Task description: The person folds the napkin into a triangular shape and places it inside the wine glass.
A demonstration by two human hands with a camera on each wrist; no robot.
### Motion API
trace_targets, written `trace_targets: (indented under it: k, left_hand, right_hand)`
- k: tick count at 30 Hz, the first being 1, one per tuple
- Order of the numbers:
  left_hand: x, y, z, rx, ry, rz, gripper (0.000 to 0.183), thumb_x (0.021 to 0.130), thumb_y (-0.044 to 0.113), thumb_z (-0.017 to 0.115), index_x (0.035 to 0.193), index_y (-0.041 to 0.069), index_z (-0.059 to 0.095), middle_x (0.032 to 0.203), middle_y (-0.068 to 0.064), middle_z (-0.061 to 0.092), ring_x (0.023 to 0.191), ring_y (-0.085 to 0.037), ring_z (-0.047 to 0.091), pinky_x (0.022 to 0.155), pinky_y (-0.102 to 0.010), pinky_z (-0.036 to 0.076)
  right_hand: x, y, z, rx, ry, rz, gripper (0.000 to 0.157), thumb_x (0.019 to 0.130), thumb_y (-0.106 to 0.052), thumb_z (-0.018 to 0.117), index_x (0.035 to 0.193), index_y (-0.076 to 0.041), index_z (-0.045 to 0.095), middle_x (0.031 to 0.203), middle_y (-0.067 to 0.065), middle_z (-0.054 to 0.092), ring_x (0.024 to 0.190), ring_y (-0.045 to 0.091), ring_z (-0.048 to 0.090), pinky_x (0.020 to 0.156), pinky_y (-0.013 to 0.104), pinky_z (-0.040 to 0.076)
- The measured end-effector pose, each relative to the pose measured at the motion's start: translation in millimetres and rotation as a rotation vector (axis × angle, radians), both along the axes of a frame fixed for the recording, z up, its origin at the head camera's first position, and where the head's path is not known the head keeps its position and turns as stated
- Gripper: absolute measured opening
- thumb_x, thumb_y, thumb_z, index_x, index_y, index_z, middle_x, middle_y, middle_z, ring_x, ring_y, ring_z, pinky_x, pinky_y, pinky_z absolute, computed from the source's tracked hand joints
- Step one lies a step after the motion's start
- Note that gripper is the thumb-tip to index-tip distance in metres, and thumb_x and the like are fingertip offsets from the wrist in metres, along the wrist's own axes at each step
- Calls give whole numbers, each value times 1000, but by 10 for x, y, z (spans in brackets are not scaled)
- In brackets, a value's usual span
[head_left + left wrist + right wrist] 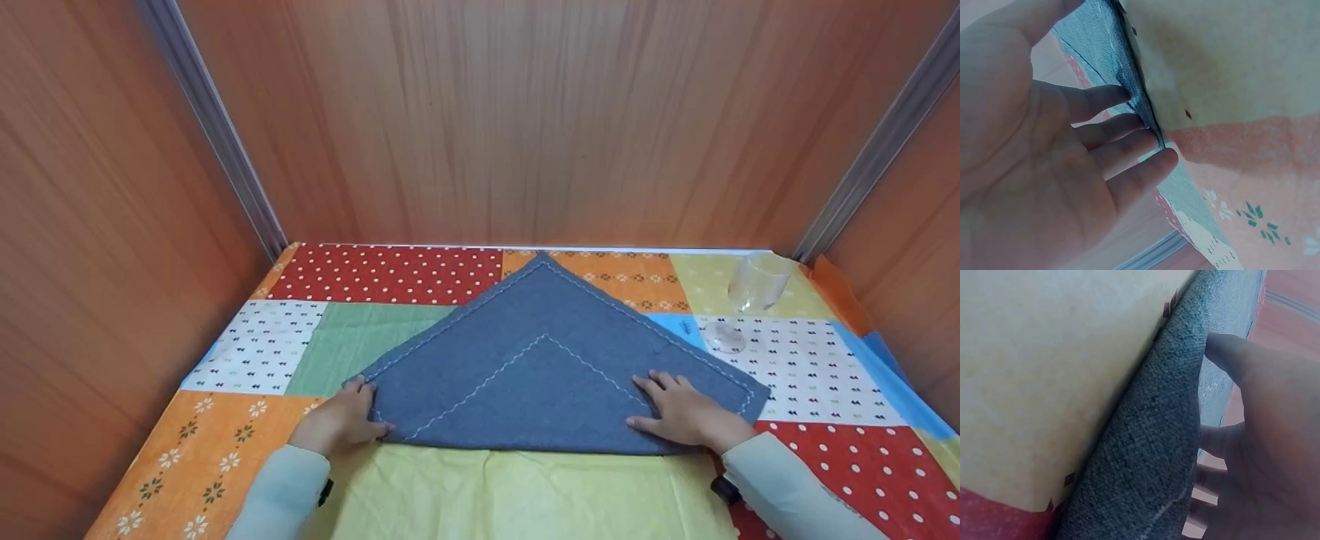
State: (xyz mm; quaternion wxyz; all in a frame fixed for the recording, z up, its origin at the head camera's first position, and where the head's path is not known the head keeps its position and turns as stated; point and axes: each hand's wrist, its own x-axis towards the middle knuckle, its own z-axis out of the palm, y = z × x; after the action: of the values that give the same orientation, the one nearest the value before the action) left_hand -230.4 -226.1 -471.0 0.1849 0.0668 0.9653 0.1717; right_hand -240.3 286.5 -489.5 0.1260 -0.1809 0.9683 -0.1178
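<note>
A grey-blue cloth with white zigzag stitching along its edges lies folded in a triangle, its point toward the back wall and its long fold toward me. At the left corner my left hand touches the cloth with spread fingers. Up close in the left wrist view, those fingertips meet the cloth's edge. My right hand rests on the cloth near the right corner, fingers spread. In the right wrist view, the front edge of the cloth stands slightly raised beside the thumb, partly hiding the other fingertips.
A clear drinking glass stands at the back right, with a clear round disc in front of it. The patchwork tablecloth covers the table. Wooden panels enclose the back and both sides.
</note>
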Motion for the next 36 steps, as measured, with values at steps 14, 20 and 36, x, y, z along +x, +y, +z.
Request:
trace_targets:
  k: [14, 20, 36]
  left_hand:
    - [-386, -337, -42, 159, 168, 31, 31, 95, 9, 66, 121, -8, 67, 117, -20, 67, 115, -39, 60, 98, -54, 46]
    - [-481, -401, -124, 172, 214, 87, 20, 90, -2, 68, 109, -7, 73, 104, -17, 71, 103, -35, 65, 91, -51, 51]
    - [-490, -313, -86, 114, 173, 151, 18, 92, -1, 68, 108, -6, 72, 100, -15, 70, 100, -32, 64, 88, -48, 52]
  right_hand:
    - [11, 13, 37, -4, 7, 8, 81, 94, -59, 60, 150, -3, 43, 147, 31, 39, 132, 53, 37, 98, 68, 39]
    - [-2, -5, 37, 7, 12, 19, 82, 93, -59, 61, 149, -2, 44, 146, 31, 40, 130, 52, 38, 96, 67, 41]
    - [-381, -106, 204, -93, -49, -34, 57, 94, -48, 66, 130, -5, 61, 125, 18, 58, 109, 35, 58, 91, 58, 47]
